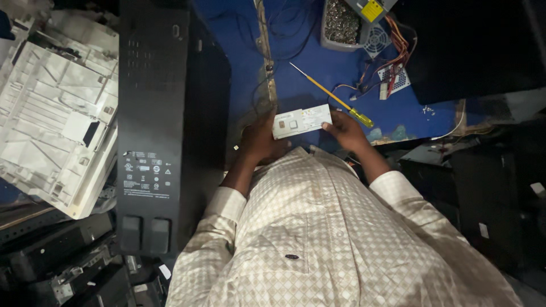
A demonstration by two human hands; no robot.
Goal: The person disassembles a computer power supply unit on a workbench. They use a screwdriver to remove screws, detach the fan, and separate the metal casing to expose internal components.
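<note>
Both hands hold a small pale rectangular part [301, 120] with labels on its face, just above the blue table's [318, 74] near edge. My left hand [260, 142] grips its left end. Its right end is pinched by my right hand [346, 129]. A screwdriver [330, 95] with a thin yellow shaft and a yellow-green handle lies slanted on the table just beyond the part, its handle close to my right hand. My checked cream shirt fills the lower view.
A tall black computer case [151, 125] stands at the left. Beside it lies a white plastic printer frame [54, 113]. At the far edge sit a grey power supply [358, 25] with coloured wires [398, 57]. Dark equipment crowds the lower left and the right.
</note>
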